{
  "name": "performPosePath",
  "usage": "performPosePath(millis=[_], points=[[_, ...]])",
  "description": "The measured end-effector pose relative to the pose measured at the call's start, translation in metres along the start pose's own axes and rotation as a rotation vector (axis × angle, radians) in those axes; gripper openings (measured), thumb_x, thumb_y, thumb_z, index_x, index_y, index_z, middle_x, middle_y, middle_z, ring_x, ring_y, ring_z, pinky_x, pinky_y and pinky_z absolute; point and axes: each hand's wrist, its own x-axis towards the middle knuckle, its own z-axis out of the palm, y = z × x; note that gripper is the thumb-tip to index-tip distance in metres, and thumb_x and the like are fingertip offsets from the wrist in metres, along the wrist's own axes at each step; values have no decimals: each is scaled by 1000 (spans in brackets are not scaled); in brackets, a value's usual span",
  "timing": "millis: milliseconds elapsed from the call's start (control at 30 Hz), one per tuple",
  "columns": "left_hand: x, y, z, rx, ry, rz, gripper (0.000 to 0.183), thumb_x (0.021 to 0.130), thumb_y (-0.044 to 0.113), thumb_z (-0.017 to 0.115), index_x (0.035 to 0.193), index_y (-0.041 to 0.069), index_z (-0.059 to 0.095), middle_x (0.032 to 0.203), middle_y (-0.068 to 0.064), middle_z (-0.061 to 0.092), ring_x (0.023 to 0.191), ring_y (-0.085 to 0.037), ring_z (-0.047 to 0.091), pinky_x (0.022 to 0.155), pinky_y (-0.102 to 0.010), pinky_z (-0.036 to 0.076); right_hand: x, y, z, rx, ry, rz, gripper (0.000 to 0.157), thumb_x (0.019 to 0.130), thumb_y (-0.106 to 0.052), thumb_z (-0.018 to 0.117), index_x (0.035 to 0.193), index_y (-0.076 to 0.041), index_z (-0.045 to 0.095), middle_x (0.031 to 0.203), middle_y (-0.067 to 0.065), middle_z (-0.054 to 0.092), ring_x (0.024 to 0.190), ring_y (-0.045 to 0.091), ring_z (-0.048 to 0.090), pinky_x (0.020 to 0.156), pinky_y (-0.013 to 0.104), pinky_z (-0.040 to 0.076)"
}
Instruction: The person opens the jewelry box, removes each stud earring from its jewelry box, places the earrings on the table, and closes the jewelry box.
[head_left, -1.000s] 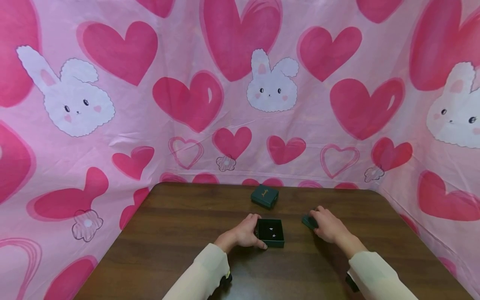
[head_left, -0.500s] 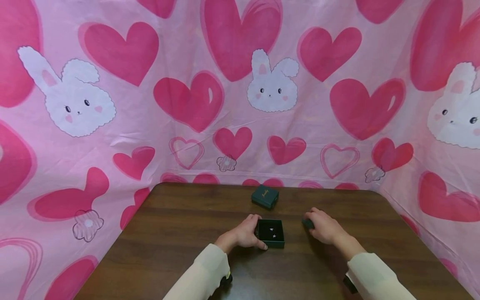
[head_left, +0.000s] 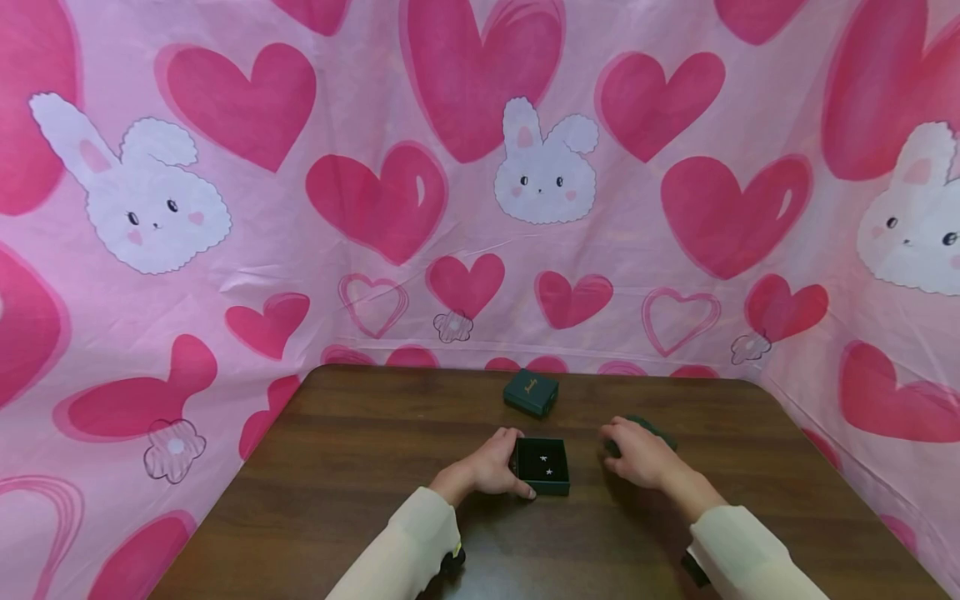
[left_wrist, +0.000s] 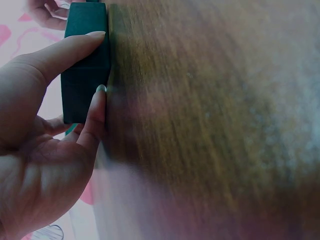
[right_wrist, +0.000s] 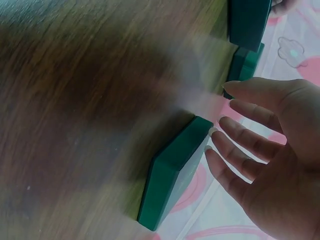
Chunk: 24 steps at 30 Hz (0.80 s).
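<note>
We see the right hand (head_left: 641,456) has loosened its fingers and released the green lid (right_wrist: 169,170). The lid now shows behind the hand.

This is a cloth-lined nook or booth; what sort of room lies beyond it cannot be told. Pink fabric (head_left: 472,225) rises at the back, left and right — its creases and soft folds mark it as hung cloth rather than solid wall. Red-pink hearts (head_left: 240,108), white rabbit heads (head_left: 543,192) and outlined flowers (head_left: 176,450) cover it. Within stands a dark wood-grain table (head_left: 360,417) — round-cornered, its far edge close to the fabric.
</note>
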Motion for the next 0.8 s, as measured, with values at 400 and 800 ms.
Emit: performPosePath(millis=[400, 800], points=[[0, -1, 0, -7, -2, 2, 76, 76, 24, 92, 135, 8, 47, 117, -2, 48, 105, -19, 51, 102, -42, 47, 2, -15, 0, 38, -7, -2, 35, 86, -13, 82, 118, -5, 69, 111, 5, 65, 100, 24, 63, 92, 52, 54], [1, -2, 1, -8, -2, -12, 76, 76, 24, 92, 135, 9, 47, 117, -1, 48, 106, -19, 50, 103, -42, 47, 3, -30, -2, 49, -18, -22, 37, 86, -13, 82, 120, -5, 69, 114, 7, 65, 106, 28, 63, 95, 55, 52]])
